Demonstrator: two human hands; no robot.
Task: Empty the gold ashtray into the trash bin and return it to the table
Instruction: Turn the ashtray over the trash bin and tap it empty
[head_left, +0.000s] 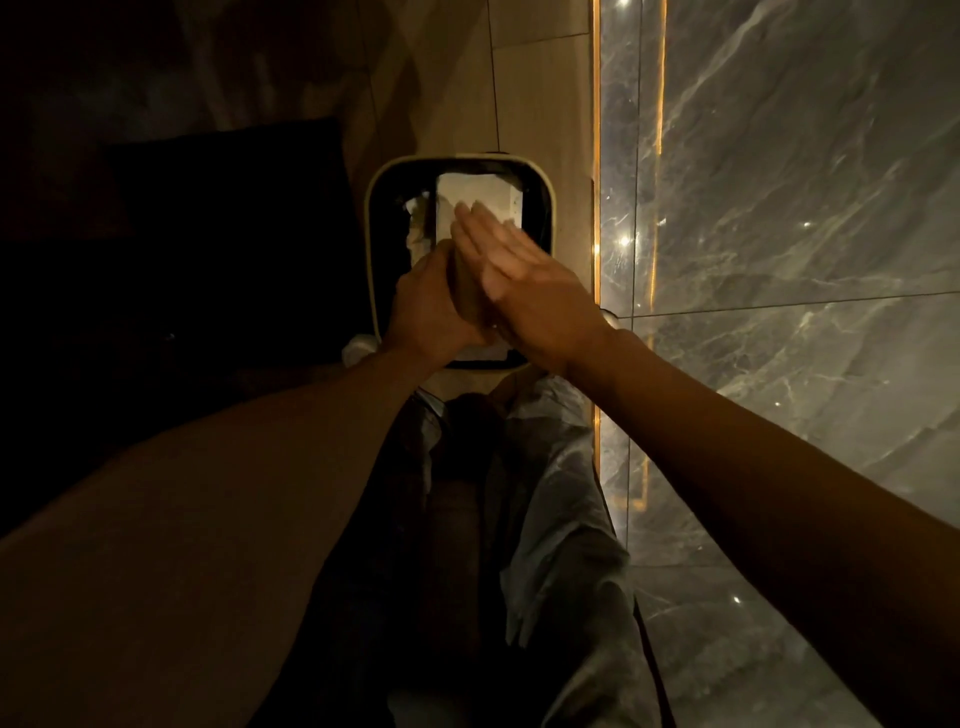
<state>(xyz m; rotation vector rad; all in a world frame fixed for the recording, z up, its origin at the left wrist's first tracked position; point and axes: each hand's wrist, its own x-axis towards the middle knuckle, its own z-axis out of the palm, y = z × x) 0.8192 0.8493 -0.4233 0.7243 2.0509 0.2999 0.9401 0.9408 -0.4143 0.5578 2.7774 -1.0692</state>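
**Ashtray Held Over Bin: Emptying Step in Progress**

Head view looks straight down at both hands above the trash bin (370, 218).

1. Task status. The gold ashtray (466, 291) is off the worktop and positioned over the bin opening, tipped on edge between the two hands. Judged from this pose, the emptying step is under way. Whether the contents have fully dropped cannot be determined; the ashtray's inner face is hidden. Remaining steps: finish emptying, carry the ashtray back, set it on the worktop. No worktop is identifiable in this view.

2. Left hand (431, 312). The fingers are curled and clamped around the left side of the ashtray, thumb uppermost. This hand carries the load.

3. Right hand (524, 280). The fingers (478, 234) are extended, flat and held together, not curled. The palm lies against the right side of the ashtray, consistent with tapping or bracing it. It grips nothing.

4. Surroundings. The bin has a pale rounded-rectangular rim and a dark liner; light-coloured paper waste (467, 202) lies inside, directly below the hands. The bin stands on a tan tiled floor (540, 104), just beside a grey marble wall (805, 208) edged with a lit gold strip (597, 156). The person's trouser legs (561, 493) appear below the forearms. The left side of the scene is too dark to read.
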